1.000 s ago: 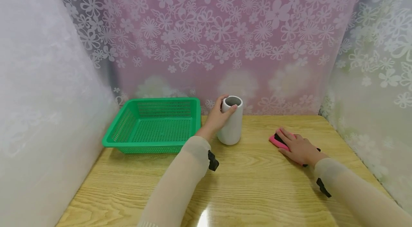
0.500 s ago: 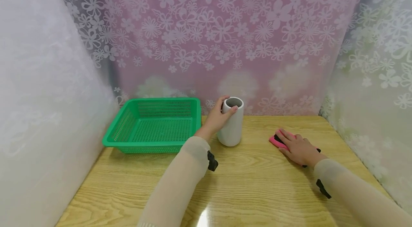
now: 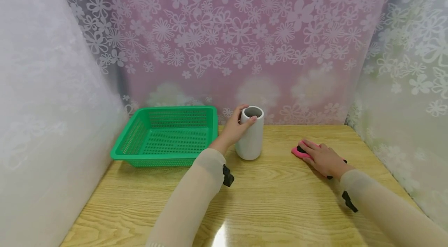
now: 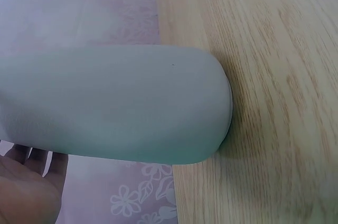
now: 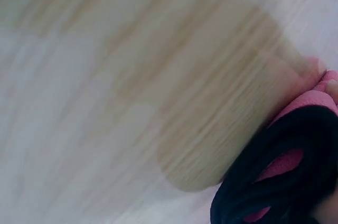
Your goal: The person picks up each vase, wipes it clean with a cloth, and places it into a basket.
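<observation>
A tall white vase stands upright on the table in the head view, with a grey inside. My left hand holds its upper part from the left, thumb near the front of the rim and fingers round the far side. In the left wrist view the vase lies across the picture, with part of the left hand at its lower left. Farther right, my right hand grips a folded pink and black cloth on the table. Black folds of the cloth fill the right wrist view's lower right corner.
A green slotted plastic basket rests at the table's left, just beside my left forearm. The wooden table ends at a pink flowered curtain behind. Pale sheets hang along both sides.
My right thumb has drawn in a little toward the fingers, and less of the cloth shows between them. The left hand and vase have shifted only slightly.
</observation>
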Available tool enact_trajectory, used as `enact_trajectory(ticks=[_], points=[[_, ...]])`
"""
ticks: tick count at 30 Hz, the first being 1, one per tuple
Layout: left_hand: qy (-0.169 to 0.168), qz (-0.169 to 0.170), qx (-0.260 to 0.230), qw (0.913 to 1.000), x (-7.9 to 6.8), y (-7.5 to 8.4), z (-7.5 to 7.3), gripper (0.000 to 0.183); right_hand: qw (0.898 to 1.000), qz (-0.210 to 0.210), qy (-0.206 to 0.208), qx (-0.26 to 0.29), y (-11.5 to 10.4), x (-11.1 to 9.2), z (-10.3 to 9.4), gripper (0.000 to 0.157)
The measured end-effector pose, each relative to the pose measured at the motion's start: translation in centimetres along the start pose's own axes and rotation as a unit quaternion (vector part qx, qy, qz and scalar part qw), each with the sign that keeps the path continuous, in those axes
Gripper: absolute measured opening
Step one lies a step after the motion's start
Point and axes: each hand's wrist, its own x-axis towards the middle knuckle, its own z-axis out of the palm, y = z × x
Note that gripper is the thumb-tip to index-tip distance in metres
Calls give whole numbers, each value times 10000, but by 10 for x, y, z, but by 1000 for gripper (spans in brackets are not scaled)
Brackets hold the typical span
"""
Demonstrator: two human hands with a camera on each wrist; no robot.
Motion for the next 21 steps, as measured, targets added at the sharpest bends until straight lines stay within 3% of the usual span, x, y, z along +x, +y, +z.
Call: enact_trajectory(ticks=[21], points=[[-251,124,22,9996,-18,3,-5,70,9999,102,-14,-75,-13,-14,4,65]])
